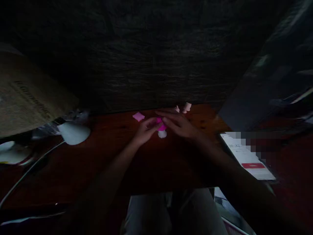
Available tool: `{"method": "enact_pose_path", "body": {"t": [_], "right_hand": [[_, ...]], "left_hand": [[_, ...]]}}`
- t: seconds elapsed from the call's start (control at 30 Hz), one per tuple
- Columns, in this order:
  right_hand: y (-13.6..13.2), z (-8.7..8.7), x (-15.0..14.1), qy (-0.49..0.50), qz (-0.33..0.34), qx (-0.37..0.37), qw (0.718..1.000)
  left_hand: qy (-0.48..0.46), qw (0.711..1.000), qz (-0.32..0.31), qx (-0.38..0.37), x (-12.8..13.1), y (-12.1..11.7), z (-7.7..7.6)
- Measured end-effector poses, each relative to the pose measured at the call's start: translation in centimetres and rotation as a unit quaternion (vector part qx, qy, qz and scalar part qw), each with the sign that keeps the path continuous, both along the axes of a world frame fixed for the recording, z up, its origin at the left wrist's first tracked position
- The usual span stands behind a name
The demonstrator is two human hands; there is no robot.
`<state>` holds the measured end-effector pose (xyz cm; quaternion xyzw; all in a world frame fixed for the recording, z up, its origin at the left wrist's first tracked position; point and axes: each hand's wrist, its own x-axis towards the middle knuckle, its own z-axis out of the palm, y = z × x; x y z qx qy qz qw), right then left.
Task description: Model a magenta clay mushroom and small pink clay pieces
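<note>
Over the middle of the dark wooden table, my left hand (146,130) and my right hand (179,124) meet at a bright magenta piece (160,124), which looks soft or clay-like. The thumb and fingers of my left hand grip its left side. My right hand holds it from the right, thumb against it and fingers stretched across behind. Directly beneath the magenta piece shows a small white cylindrical thing (162,134); whether the two are joined I cannot tell. A flat pink four-pointed piece (138,116) lies just beyond my left hand.
Small pale pink figures (187,107) stand beyond my right hand, near the dark wall. At left are a white cone-shaped object (74,133), a cable (31,171) and a brown paper bag (31,94). A lit screen (241,153) lies at right beside a dark grey panel (249,91).
</note>
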<state>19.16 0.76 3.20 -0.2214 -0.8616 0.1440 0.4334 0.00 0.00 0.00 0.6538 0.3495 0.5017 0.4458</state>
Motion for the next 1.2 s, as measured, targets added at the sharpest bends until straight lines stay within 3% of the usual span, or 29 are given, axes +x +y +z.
{"method": "enact_pose_path", "body": {"t": [0.13, 0.37, 1.03, 1.2], "right_hand": [[0.2, 0.2, -0.1, -0.017, 0.032, -0.015, 0.999], [0.5, -0.4, 0.2, -0.010, -0.006, -0.005, 1.000], [0.6, -0.6, -0.2, 0.010, 0.010, -0.046, 0.999], [0.5, -0.8, -0.3, 0.025, -0.005, -0.015, 1.000]], "left_hand": [[0.012, 1.000, -0.006, 0.017, -0.2, 0.3, -0.1], [-0.001, 1.000, -0.003, 0.020, -0.2, 0.6, -0.7], [0.015, 1.000, -0.018, 0.021, -0.3, 0.7, -0.9], [0.010, 1.000, -0.012, 0.021, -0.5, 0.9, -1.0]]}}
